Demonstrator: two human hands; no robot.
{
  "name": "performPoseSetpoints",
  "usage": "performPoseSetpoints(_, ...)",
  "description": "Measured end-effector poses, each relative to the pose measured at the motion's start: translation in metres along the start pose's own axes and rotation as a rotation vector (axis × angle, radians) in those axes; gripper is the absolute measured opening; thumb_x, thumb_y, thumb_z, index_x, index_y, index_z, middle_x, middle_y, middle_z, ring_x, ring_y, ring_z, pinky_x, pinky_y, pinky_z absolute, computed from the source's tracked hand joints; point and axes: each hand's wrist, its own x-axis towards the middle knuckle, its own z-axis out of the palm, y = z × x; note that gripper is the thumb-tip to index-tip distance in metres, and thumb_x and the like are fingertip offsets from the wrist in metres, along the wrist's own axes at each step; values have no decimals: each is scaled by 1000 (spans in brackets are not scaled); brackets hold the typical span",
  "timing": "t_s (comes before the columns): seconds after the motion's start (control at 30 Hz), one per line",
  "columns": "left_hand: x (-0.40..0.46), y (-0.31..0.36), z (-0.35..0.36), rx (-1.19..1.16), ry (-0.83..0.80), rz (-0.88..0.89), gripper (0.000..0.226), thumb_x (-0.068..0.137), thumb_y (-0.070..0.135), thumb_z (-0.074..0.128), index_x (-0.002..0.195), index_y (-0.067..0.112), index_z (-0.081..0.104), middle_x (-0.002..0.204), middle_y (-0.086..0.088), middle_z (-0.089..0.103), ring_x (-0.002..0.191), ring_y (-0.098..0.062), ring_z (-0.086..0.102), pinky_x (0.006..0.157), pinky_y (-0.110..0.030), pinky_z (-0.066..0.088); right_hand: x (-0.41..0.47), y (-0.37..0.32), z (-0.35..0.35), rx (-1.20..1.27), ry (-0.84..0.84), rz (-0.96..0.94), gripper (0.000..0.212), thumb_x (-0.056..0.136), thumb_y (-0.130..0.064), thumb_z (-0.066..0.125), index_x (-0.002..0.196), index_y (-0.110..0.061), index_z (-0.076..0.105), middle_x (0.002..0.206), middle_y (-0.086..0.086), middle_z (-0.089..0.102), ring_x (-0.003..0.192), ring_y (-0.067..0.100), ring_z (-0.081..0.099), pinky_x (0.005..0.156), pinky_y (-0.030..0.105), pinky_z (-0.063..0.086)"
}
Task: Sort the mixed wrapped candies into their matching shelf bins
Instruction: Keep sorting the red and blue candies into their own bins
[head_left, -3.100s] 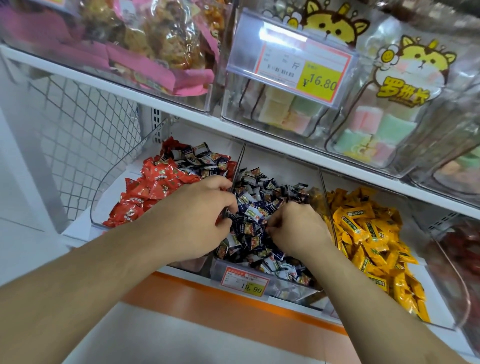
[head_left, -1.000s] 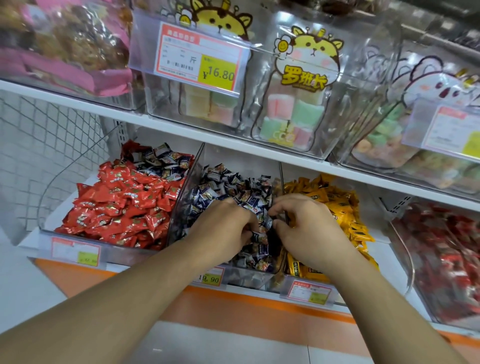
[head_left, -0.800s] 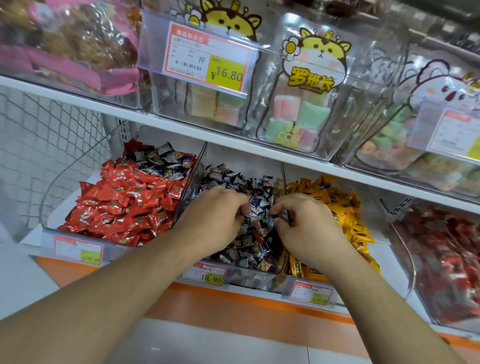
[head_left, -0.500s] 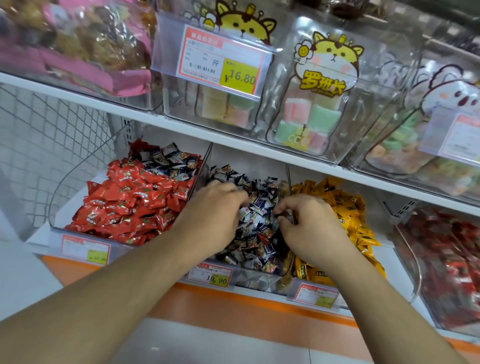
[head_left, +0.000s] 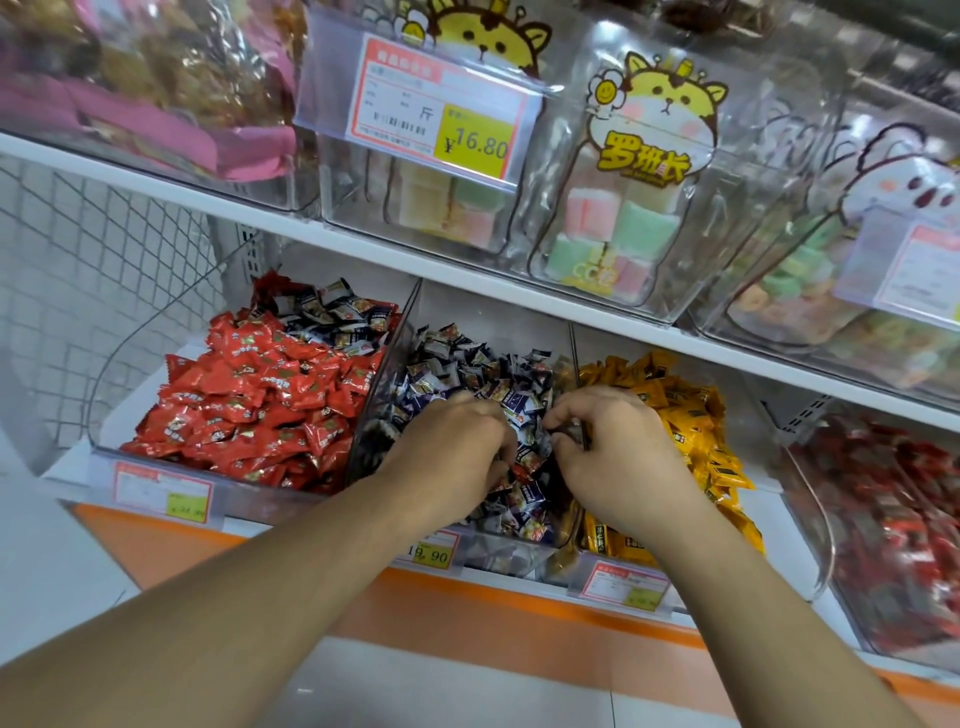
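Observation:
Three clear bins sit side by side on the lower shelf. The left one holds red candies (head_left: 249, 405), with several dark-wrapped candies (head_left: 337, 317) mixed in at its back. The middle one holds dark blue candies (head_left: 467, 364), the right one yellow candies (head_left: 685, 410). Both hands are down in the middle bin. My left hand (head_left: 452, 452) curls its fingers into the dark pile and grips candies. My right hand (head_left: 613, 457) pinches a dark candy beside the divider (head_left: 574, 364) to the yellow bin. A red wrapper (head_left: 519, 474) shows between the hands.
Further right stands a bin of red-wrapped sweets (head_left: 883, 519). The upper shelf (head_left: 363, 249) overhangs the bins and carries clear boxes of pastel marshmallows (head_left: 623, 223) and a price tag (head_left: 441, 104). Wire mesh (head_left: 104, 260) closes the left side. Small price tags (head_left: 431, 553) line the bin fronts.
Both hands stay in the middle bin. The left hand has moved from the red bin's divider into the dark pile; the right hand has shifted to the yellow bin's divider. My view has shifted.

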Motion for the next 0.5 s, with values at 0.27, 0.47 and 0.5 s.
performPoseSetpoints(0.27, 1, 4, -1, 23, -16, 36, 7, 92, 30, 74, 97, 30, 78, 111, 18, 63, 103, -12, 44, 92, -38, 45, -5, -5, -2, 9, -16, 12, 18, 92, -17, 71, 105, -28, 74, 123, -11, 65, 128, 16, 46, 100, 20, 30)
performPoseSetpoints(0.47, -6, 7, -33, -29, 45, -68, 9, 94, 21, 65, 88, 26, 67, 94, 11, 63, 91, -12, 57, 83, -36, 54, -3, -5, -6, 22, 13, 19, 19, 93, -16, 69, 109, -25, 74, 121, -8, 66, 122, 15, 53, 99, 19, 34)
performPoseSetpoints(0.5, -9, 7, -45, -57, 53, -114, 11, 96, 22, 62, 87, 27, 65, 87, 11, 64, 79, -9, 61, 73, -34, 58, -3, -5, -6, 10, 16, 21, 20, 94, -16, 68, 110, -25, 74, 122, -7, 66, 122, 16, 54, 97, 18, 33)
